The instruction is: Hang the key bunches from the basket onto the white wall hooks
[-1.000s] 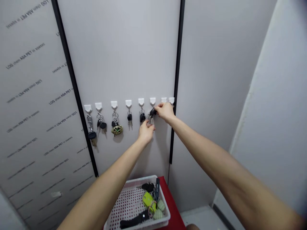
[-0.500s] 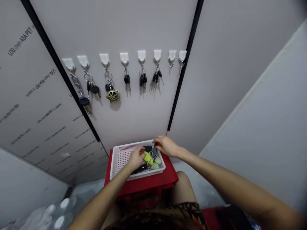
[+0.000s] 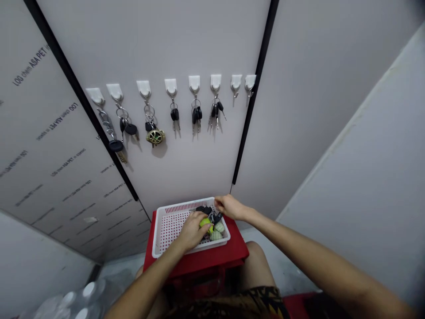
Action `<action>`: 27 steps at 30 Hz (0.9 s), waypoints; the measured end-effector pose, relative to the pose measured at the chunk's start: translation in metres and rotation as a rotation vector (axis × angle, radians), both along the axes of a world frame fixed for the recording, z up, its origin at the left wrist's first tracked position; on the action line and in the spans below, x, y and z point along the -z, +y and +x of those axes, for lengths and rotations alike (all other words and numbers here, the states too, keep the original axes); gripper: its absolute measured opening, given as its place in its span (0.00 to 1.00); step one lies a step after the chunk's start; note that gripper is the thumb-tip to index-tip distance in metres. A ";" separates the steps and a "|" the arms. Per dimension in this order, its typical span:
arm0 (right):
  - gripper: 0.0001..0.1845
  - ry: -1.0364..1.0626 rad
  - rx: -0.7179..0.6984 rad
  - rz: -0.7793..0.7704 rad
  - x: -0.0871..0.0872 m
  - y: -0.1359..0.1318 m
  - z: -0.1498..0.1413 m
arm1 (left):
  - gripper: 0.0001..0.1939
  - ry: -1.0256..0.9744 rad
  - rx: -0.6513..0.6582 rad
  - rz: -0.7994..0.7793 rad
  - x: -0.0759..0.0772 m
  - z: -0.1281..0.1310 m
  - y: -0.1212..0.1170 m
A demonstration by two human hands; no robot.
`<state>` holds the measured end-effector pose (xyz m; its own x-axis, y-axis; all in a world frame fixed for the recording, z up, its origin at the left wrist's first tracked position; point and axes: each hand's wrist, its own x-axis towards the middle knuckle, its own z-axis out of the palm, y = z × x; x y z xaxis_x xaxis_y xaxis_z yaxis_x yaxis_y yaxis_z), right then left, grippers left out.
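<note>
One yellow case (image 3: 205, 223) lies partly under the left hand (image 3: 192, 230); the right hand (image 3: 230, 207) nears the basket (image 3: 168, 228) edge (both grips unclear).

The basket (image 3: 168, 228) looks perforated plastic; the keys have plastic heads (image 3: 132, 129) and metal blades (image 3: 217, 122); the wall panel (image 3: 179, 161) is smooth, matt.

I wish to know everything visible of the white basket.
The white basket is shallow, rectangular and apparently plastic, with slots in its far wall and small holes across its floor. It rests upright on a red surface. Small items crowd its right side. The left hand is over them; the right hand is at the far right corner, contact unclear.
</note>
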<state>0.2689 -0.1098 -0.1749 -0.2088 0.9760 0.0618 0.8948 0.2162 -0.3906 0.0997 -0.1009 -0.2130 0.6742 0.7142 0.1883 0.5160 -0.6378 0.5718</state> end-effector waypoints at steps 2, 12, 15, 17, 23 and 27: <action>0.08 0.170 0.042 0.007 -0.006 0.000 0.000 | 0.15 0.029 0.057 0.057 -0.003 0.000 -0.003; 0.09 0.295 -0.035 0.122 -0.022 -0.010 -0.017 | 0.13 -0.088 -0.013 -0.179 -0.034 -0.010 0.007; 0.09 0.426 -0.139 0.049 -0.017 -0.015 -0.032 | 0.12 -0.156 -0.039 -0.205 -0.055 -0.013 0.013; 0.09 0.538 -0.107 0.022 -0.018 -0.016 -0.040 | 0.11 -0.194 -0.029 -0.212 -0.067 -0.015 0.017; 0.09 0.917 0.006 -0.033 -0.049 -0.009 -0.040 | 0.08 -0.479 -0.083 -0.341 -0.094 -0.006 0.028; 0.10 1.017 0.070 0.154 -0.089 -0.001 -0.026 | 0.13 -0.656 -0.002 -0.403 -0.116 0.014 0.029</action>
<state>0.2433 -0.1109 -0.0861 0.0691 0.9504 0.3033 0.1695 0.2884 -0.9424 0.1135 -0.0721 -0.0966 0.5132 0.8132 0.2745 -0.0080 -0.3153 0.9490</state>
